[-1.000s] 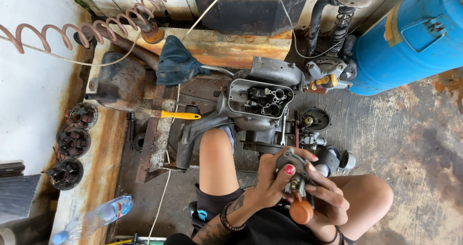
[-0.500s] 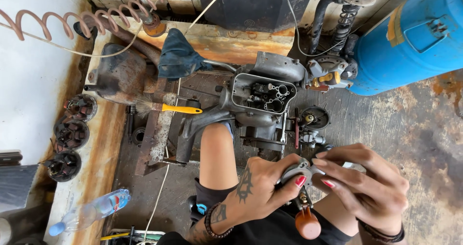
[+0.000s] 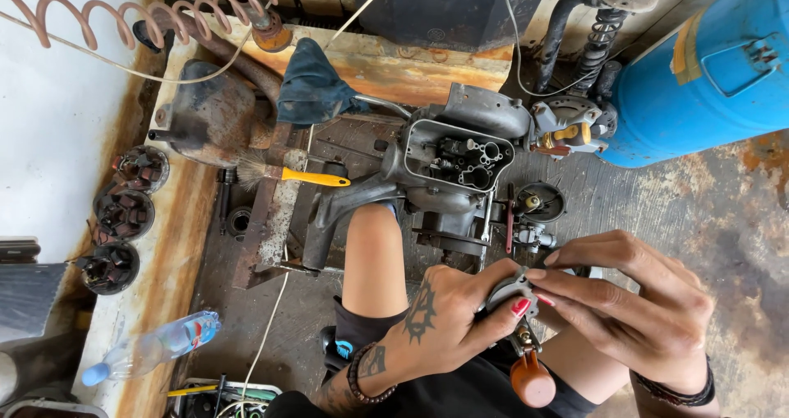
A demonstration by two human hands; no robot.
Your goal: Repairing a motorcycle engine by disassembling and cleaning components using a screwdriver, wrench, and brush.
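Your left hand point(image 3: 436, 327) and right hand point(image 3: 633, 311) both gripped the small grey carburettor point(image 3: 514, 290) over your lap, fingers point(image 3: 567, 282) clenched on it, below the open engine point(image 3: 456, 159).

Both hands meet over a small grey metal part point(image 3: 511, 290): the left hand point(image 3: 440, 323) grips it, the right hand point(image 3: 633, 303) fingers its top. An open engine casing point(image 3: 456, 157) sits beyond, a yellow-handled brush point(image 3: 288, 173) alongside.
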